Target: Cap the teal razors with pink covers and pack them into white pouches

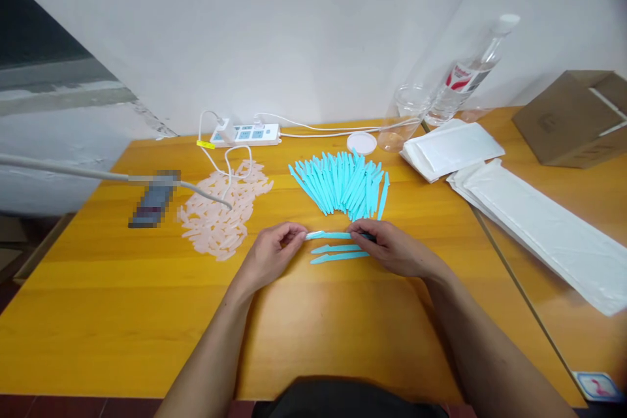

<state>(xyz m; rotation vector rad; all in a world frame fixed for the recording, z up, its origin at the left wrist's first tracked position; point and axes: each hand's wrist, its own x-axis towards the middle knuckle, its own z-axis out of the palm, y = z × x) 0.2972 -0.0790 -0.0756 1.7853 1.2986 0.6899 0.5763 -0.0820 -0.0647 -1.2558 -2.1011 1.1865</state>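
A turquoise eyebrow razor (336, 235) is held level between my two hands above the table. My left hand (279, 245) pinches its whitish tip between thumb and fingers; whether a small cap is on that tip I cannot make out. At the other end, my right hand (392, 247) is closed around the handle. Just below lie two more turquoise razors (337, 258), side by side, their right ends close to or under my right fingers. Beyond my hands a fanned pile of turquoise razors (343, 183) covers the table. Many pale pink caps (220, 215) are heaped to the left.
A white power strip (249, 136) with cables sits by the wall. Behind the pile are a round lid (361, 143) and a clear jar (399, 121). Rightward stand a bottle (460, 85), white packets (533, 222) and a cardboard box (568, 121). A blurred phone-like object (154, 199) lies left.
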